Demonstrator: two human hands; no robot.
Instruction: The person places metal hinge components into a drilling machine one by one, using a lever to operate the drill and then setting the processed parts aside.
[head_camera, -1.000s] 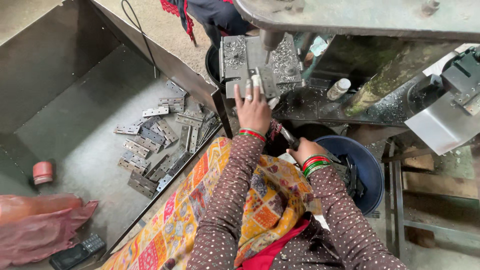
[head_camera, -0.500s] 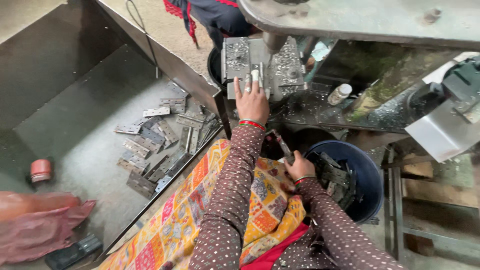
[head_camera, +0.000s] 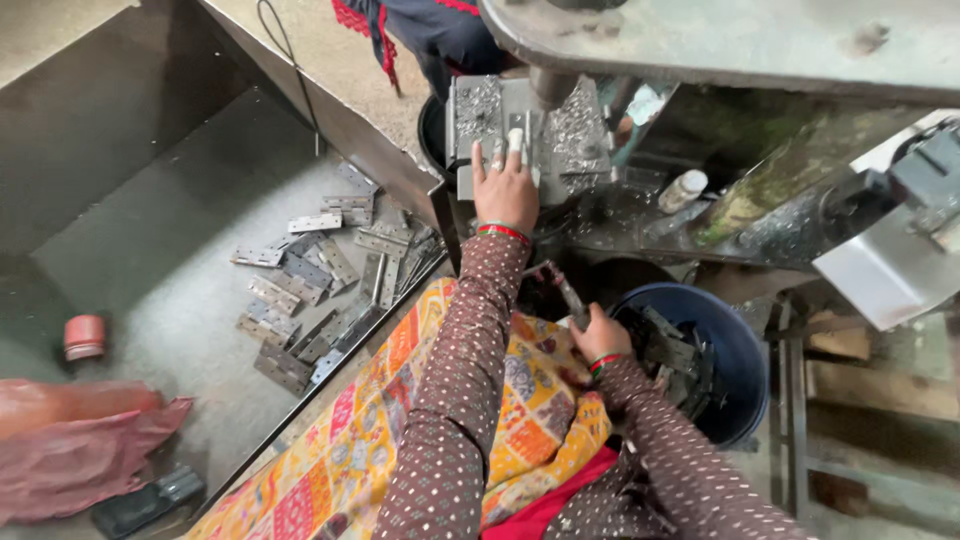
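Note:
My left hand (head_camera: 505, 188) reaches forward onto the grey press die block (head_camera: 480, 125), fingers spread over a small metal piece lying on it. My right hand (head_camera: 597, 335) is low beside my lap and grips a flat metal hinge piece (head_camera: 566, 293) that points up and to the left. Just right of that hand stands a dark blue bucket (head_camera: 735, 345) holding several metal pieces. Both arms wear brown dotted sleeves with red and green bangles at the wrists.
A grey metal tray (head_camera: 170, 300) on the left holds several scattered hinges (head_camera: 320, 275), a red tape roll (head_camera: 85, 337), a pink cloth (head_camera: 70, 440) and a black object (head_camera: 145, 500). The press frame (head_camera: 740, 45) overhangs ahead. A small white bottle (head_camera: 682, 188) stands on the machine bed. Another person stands behind the press.
My right hand has dropped lower and to the right with the hinge piece, toward the blue bucket. My left hand stays on the die block.

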